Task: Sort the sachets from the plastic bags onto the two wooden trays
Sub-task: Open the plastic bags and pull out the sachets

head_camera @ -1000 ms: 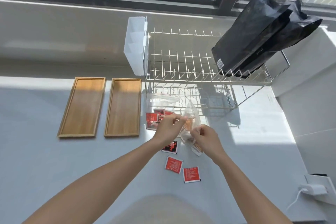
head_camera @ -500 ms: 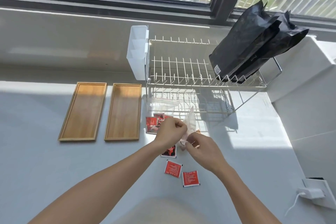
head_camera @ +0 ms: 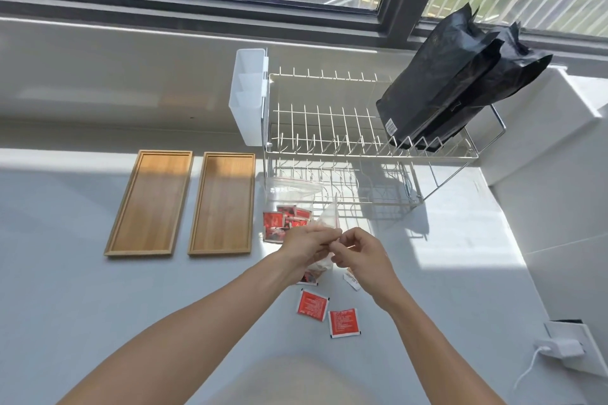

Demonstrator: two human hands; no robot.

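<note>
Two wooden trays lie side by side at the left, the left tray (head_camera: 149,202) and the right tray (head_camera: 222,204), both bare. A clear plastic bag (head_camera: 286,207) with several red sachets inside lies in front of the dish rack. My left hand (head_camera: 304,242) and my right hand (head_camera: 357,248) pinch a second, small clear bag (head_camera: 329,217) between them, held above the counter. Two red sachets (head_camera: 312,305) (head_camera: 343,322) lie loose near me, a third (head_camera: 308,279) shows partly under my left wrist, and a pale sachet (head_camera: 352,279) lies under my right hand.
A wire dish rack (head_camera: 342,148) stands behind the bags, with a white plastic holder (head_camera: 248,95) on its left end and black bags (head_camera: 460,82) leaning on its right. A wall rises at the right, with a socket and plugged charger (head_camera: 559,347).
My two hands have come closer together on the small clear bag, which now stands more upright between them. The view has shifted down slightly.
</note>
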